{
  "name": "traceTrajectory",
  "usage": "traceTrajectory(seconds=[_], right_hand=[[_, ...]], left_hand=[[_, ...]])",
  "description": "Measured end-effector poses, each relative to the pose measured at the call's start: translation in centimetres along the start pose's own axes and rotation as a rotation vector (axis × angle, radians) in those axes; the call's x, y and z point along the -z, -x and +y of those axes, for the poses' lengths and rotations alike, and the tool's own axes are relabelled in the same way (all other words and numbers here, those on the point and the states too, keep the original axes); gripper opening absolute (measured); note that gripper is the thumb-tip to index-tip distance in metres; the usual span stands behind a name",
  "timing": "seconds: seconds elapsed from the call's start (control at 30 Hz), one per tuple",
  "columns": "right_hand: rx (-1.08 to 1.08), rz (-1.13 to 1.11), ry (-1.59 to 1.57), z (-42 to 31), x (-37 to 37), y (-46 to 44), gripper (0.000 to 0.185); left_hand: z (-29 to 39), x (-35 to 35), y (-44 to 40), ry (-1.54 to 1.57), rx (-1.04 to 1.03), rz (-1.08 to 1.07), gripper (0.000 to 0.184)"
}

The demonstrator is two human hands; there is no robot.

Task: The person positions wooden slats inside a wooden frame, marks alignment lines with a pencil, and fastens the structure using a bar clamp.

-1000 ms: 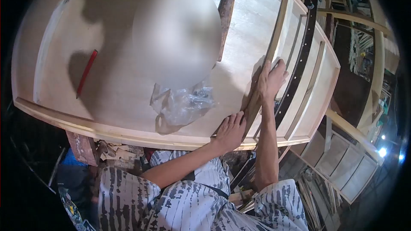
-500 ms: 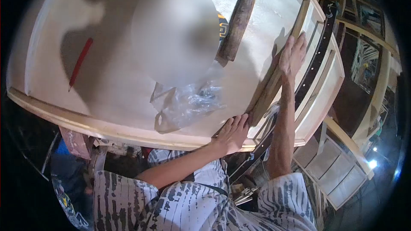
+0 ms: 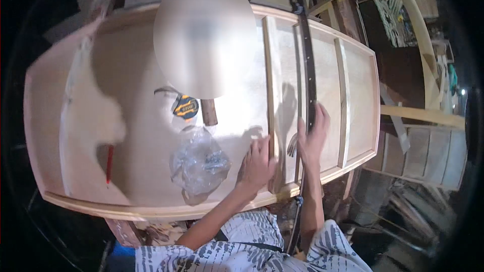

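A long wooden slat [image 3: 270,80] stands across the inside of a shallow, pale wooden frame panel [image 3: 146,163]. My left hand [image 3: 256,167] is against the slat's near part, its fingers bent at the left side and the thumb lying over it. To the right, a dark bar clamp [image 3: 308,65] with a row of holes spans the panel, next to another slat [image 3: 298,60]. My right hand [image 3: 313,141] is at the clamp bar, thumb and fingers apart and slightly blurred by motion; no held thing shows in it.
On the panel lie a clear plastic bag [image 3: 199,163], a yellow and black tape measure [image 3: 185,107], a red pencil [image 3: 109,163] and a wooden handle [image 3: 208,113], partly hidden by a blurred oval. Wooden beams [image 3: 423,116] and a slatted frame [image 3: 426,156] stand at right.
The slat, slanted before, now stands nearly parallel to the clamp. My right hand has left the slat's far part and come nearer, to the clamp bar. The view has shifted too.
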State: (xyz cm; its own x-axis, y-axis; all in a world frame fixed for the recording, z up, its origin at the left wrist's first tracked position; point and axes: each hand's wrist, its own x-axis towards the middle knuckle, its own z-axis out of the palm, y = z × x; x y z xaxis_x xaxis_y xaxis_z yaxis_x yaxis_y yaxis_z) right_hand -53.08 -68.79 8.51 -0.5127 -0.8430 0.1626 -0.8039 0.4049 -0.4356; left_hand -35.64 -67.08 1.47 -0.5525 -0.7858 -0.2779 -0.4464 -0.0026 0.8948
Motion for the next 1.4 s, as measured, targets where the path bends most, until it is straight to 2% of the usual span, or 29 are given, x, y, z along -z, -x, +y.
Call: traceTrajectory(seconds=[0.07,0.1,0.17,0.23,0.3,0.33,0.4,0.43,0.47,0.53,0.57,0.6,0.63,0.73,0.87,0.93,1.03,1.13,1.27,1.3,1.4], right_hand=[[-0.148,0.079,0.058,2.4,3.3,4.2,0.059],[-0.173,0.099,0.058,4.4,4.4,6.8,0.056],[-0.301,0.042,0.016,6.0,6.3,10.8,0.051],[-0.347,0.034,-0.066,5.6,7.4,13.4,0.047],[-0.324,0.050,-0.129,4.9,7.6,14.6,0.045],[-0.294,0.052,-0.167,4.6,7.2,14.6,0.043],[-0.250,0.046,-0.197,4.5,6.1,13.5,0.044],[-0.198,0.033,-0.203,4.3,5.5,12.9,0.046],[-0.205,0.036,-0.221,4.1,4.5,12.3,0.046],[-0.055,-0.074,-0.350,3.5,1.6,10.8,0.060],[-0.068,-0.075,-0.365,2.9,0.1,10.0,0.060],[-0.078,-0.142,-0.392,2.3,-1.5,9.2,0.067],[-0.084,-0.206,-0.418,2.3,-2.8,8.6,0.075],[-0.073,-0.268,-0.414,3.3,-5.4,9.0,0.082],[-0.128,-0.308,-0.554,3.7,-5.1,9.1,0.082],[-0.152,-0.335,-0.618,3.8,-5.1,9.0,0.086],[-0.124,-0.398,-0.595,3.1,-5.2,9.4,0.088],[-0.060,-0.423,-0.542,2.5,-5.6,9.4,0.089],[-0.134,-0.425,-0.596,3.0,-6.3,10.0,0.089],[-0.135,-0.405,-0.575,3.2,-6.6,10.3,0.089],[-0.160,-0.392,-0.559,3.0,-5.6,9.6,0.089]], left_hand=[[1.0,0.6,-5.4,-0.089,-0.103,0.142,0.067],[2.2,1.6,-8.9,-0.035,-0.103,0.160,0.066],[3.6,2.2,-16.3,-0.105,-0.208,0.343,0.069],[4.7,3.1,-23.7,-0.150,-0.122,0.350,0.094],[4.5,2.8,-30.1,-0.220,-0.084,0.438,0.107],[4.3,2.8,-32.4,-0.243,-0.092,0.439,0.107],[4.3,3.0,-35.7,-0.322,0.033,0.454,0.117],[6.1,3.8,-35.2,-0.317,0.075,0.442,0.112],[5.0,3.7,-36.3,-0.336,0.072,0.443,0.112],[2.6,3.8,-38.1,-0.300,-0.018,0.504,0.102],[2.7,3.6,-37.5,-0.284,-0.065,0.545,0.098],[2.8,3.6,-37.0,-0.300,-0.062,0.536,0.098],[3.4,3.7,-36.7,-0.266,-0.028,0.507,0.098],[4.3,3.9,-36.6,-0.241,0.016,0.499,0.097],[3.9,3.4,-36.3,-0.164,0.034,0.550,0.100],[2.8,4.0,-37.0,-0.263,0.083,0.532,0.105],[-1.4,7.5,-37.2,-0.067,0.014,0.561,0.114],[-2.9,10.4,-36.2,-0.165,0.063,0.495,0.114],[3.0,7.6,-35.0,-0.240,0.053,0.492,0.110],[4.2,7.3,-34.4,-0.149,0.050,0.456,0.109],[3.2,6.7,-35.2,-0.240,0.031,0.494,0.108]])
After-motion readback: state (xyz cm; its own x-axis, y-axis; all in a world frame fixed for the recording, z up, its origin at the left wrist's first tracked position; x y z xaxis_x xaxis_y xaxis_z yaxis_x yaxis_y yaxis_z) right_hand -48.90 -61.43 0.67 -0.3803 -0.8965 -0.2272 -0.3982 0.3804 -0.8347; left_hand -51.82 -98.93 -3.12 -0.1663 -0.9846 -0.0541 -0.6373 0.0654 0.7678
